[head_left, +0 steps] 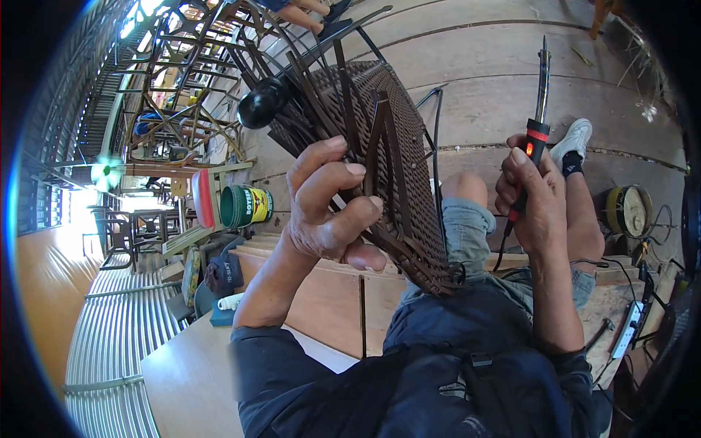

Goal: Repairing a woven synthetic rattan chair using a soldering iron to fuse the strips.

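Observation:
In my right hand (537, 186) is a soldering iron (539, 135), its fingers closed round the black and red handle. Its metal shaft points away from me, and an orange light shows on the handle. A brown woven wicker piece (391, 146) with loose flat strips (380, 131) leans across my left knee, tilted. My left hand (328, 204) is at its left edge, fingers curled among the strips and thumb lower down; what exactly the fingertips pinch is partly hidden. A shiny black rounded object (259, 106) sits beyond this hand, against the strips.
A green bucket (244, 206) and a red-topped item (204, 197) stand to the left. Bare chair frames (182, 73) pile up at the far left. At right are a round tin (628, 212), cables and a white power strip (628, 328). Another person's legs (303, 14) show at the top.

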